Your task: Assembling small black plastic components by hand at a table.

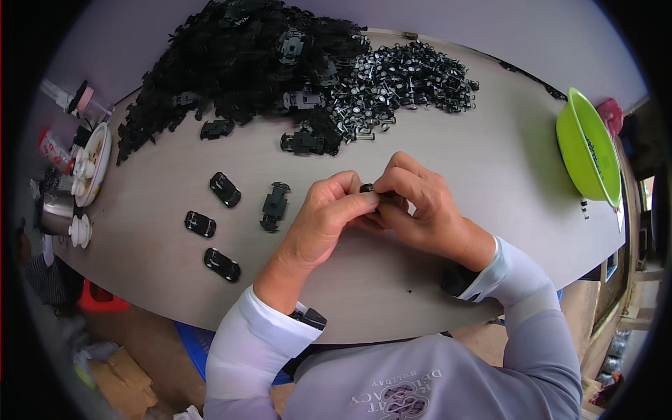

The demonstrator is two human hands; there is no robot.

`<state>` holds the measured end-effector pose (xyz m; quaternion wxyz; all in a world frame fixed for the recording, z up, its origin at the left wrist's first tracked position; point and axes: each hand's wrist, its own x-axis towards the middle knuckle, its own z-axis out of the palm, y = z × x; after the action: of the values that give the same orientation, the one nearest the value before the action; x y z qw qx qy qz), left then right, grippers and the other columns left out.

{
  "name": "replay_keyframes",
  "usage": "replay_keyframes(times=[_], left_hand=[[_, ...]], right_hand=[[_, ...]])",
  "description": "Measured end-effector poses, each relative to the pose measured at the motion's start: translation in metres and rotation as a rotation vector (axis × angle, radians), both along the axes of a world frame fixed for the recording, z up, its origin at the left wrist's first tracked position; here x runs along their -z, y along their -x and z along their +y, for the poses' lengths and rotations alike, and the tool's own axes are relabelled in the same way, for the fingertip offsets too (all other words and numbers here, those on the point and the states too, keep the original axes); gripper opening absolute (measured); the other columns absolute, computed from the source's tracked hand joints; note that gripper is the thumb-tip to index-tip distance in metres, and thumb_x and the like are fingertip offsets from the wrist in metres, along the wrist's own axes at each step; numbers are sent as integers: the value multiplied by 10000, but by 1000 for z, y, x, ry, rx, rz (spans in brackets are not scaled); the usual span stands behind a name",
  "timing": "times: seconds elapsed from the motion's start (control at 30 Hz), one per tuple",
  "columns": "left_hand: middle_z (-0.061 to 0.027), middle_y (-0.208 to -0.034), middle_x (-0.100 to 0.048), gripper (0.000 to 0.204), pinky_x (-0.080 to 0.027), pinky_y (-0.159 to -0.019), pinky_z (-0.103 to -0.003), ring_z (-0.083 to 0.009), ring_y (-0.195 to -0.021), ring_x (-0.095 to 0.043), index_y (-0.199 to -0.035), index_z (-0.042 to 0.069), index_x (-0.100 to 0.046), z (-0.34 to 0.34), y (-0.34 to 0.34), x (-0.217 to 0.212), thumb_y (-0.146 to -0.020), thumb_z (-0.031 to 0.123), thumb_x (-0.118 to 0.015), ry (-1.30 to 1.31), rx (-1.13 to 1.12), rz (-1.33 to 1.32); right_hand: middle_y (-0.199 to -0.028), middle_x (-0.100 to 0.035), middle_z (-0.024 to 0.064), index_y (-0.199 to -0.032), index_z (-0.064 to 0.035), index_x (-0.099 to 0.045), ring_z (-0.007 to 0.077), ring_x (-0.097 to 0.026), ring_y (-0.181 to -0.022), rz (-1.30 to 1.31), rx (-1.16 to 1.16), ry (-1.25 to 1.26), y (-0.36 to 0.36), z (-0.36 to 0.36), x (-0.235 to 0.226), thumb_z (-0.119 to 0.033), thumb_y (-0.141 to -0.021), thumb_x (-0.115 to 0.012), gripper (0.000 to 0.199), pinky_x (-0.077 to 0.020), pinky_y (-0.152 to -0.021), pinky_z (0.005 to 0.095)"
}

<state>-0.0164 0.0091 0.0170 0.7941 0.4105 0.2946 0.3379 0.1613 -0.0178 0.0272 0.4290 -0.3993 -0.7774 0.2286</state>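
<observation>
We pinch small black toy-car part (369, 188) between both hands above desk (490, 168): left hand (329, 217) fingers closed beneath, right hand (420, 206) fingers closed over top; long axis hidden.

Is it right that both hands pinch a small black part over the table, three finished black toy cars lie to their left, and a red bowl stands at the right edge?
Not quite: the bowl at the right edge is bright green, not red, as the head view shows. The rest holds: the left hand and right hand pinch a small black part over the table, and three black toy cars lie to their left.
</observation>
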Motion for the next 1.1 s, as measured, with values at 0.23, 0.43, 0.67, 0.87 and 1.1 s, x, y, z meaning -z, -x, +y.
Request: replay_keyframes(times=[0.23, 0.43, 0.67, 0.87, 1.1], left_hand=[[-13, -630, -555, 328, -422, -460, -215, -85, -508, -540, -627, 107, -442, 2, 14, -13, -756, 32, -734, -158, -157, 231], [4, -614, -530, 338, -337, -402, -197, -49, -419, -428, -608, 123, -394, 9, 87, -24, -727, 8, -689, -317, -621, 492], [-33, -678, -544, 307, -429, -594, -327, -152, -614, -465, -763, 18, -562, 3, 114, -20, -685, 168, -818, -692, -746, 1281], [-128, -842, -626, 326, -462, -643, -349, -238, -694, -572, -949, -13, -632, 5, 58, -21, -676, 93, -775, -1012, -277, 1291], [-110, -817, -601, 223, -468, -624, -329, -213, -681, -587, -874, -34, -629, 11, 28, -12, -704, 52, -745, -995, -141, 1205]], right_hand=[[-892, -559, 87, -992, -27, -576, 179, -600, -738, 207, -153, 155, 6, -2, 2, 104, -732, -549, 292, -482, -578, 302], [-960, -593, 90, -947, -1, -592, 228, -617, -761, 51, 123, 99, -34, 42, 30, 93, -751, -522, 228, -489, -619, 294], [-950, -592, 108, -878, -17, -604, 316, -577, -883, -251, 60, -197, -23, 65, 34, 59, -698, -618, 196, -484, -763, 396], [-853, -558, 128, -814, -17, -569, 325, -581, -809, -360, 83, -197, -34, 61, 37, 58, -698, -616, 147, -480, -689, 415], [-881, -555, 130, -902, 5, -591, 316, -586, -735, -115, 199, -14, -32, 52, 30, 59, -723, -589, 187, -479, -644, 402]])
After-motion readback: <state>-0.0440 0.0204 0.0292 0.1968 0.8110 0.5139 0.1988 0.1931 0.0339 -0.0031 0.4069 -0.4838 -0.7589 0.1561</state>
